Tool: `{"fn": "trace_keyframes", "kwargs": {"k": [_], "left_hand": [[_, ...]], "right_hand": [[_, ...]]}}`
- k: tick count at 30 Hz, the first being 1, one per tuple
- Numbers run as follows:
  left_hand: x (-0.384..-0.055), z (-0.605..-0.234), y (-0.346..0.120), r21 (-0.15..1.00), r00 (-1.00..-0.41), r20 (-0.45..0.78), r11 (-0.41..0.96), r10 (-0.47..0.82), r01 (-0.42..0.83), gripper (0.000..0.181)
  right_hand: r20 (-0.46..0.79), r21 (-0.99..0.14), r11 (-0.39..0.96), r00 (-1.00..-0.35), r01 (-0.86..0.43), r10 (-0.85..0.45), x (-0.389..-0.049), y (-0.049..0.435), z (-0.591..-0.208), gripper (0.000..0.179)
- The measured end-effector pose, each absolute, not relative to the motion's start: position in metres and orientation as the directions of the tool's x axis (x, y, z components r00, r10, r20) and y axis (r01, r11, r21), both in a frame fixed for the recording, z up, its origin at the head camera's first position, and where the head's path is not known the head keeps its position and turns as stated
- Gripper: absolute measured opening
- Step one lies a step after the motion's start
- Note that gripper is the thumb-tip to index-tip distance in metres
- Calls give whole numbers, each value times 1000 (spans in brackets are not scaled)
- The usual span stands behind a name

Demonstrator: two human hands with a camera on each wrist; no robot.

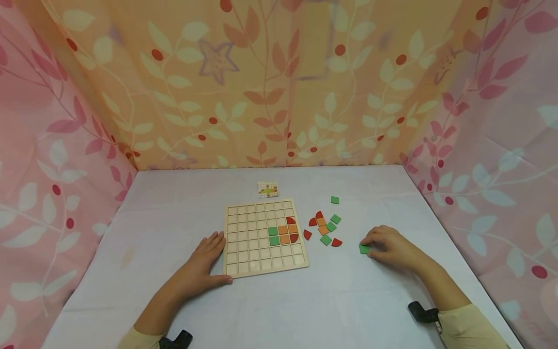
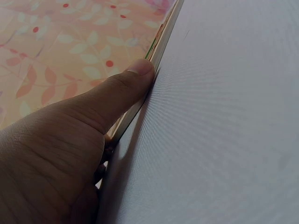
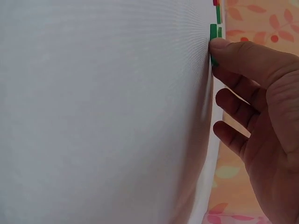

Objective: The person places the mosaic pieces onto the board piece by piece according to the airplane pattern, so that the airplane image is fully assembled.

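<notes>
White cloth covers a table (image 1: 270,310) set before an orange leaf-print backdrop (image 1: 279,121), with pink floral panels (image 1: 492,145) at left and right. A person's right hand (image 1: 388,247) pinches a green square tile (image 1: 364,249) between thumb and fingertips at the right of the table, the grip partly hiding the piece. At left, the left hand (image 1: 202,264) lies with fingers extended and thumb apart, touching the left edge and near-left corner of a gridded wooden board (image 1: 246,247); in the left wrist view the thumb covers part of that edge. On the board's right side sit two green squares (image 1: 273,236), three orange squares (image 1: 283,230) and two red quarter-round pieces (image 1: 294,238). Between board and right hand lie loose green, orange and red pieces (image 1: 326,240), some touching. Just beyond the board's far edge rests a small card (image 1: 268,189) bearing a colored grid picture, its details too small to make out. Beige sleeves (image 1: 471,329) and a black wrist device (image 1: 176,340) are cut off at the near edge.
</notes>
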State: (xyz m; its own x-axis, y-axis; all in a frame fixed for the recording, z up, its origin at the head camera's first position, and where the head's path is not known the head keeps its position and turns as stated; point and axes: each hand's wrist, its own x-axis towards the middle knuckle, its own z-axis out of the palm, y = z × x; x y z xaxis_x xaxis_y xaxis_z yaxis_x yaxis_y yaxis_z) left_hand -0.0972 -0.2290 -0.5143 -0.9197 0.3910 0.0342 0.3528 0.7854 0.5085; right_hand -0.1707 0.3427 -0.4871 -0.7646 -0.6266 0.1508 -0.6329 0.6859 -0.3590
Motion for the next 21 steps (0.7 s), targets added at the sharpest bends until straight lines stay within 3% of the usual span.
{"fn": "trace_keyframes", "kwargs": {"k": [21], "left_hand": [[-96, -511, -228, 515, -919, 32, 782, 393, 353, 119]], "right_hand": [[122, -400, 719, -811, -568, -573, -178, 320, -444, 30]]}}
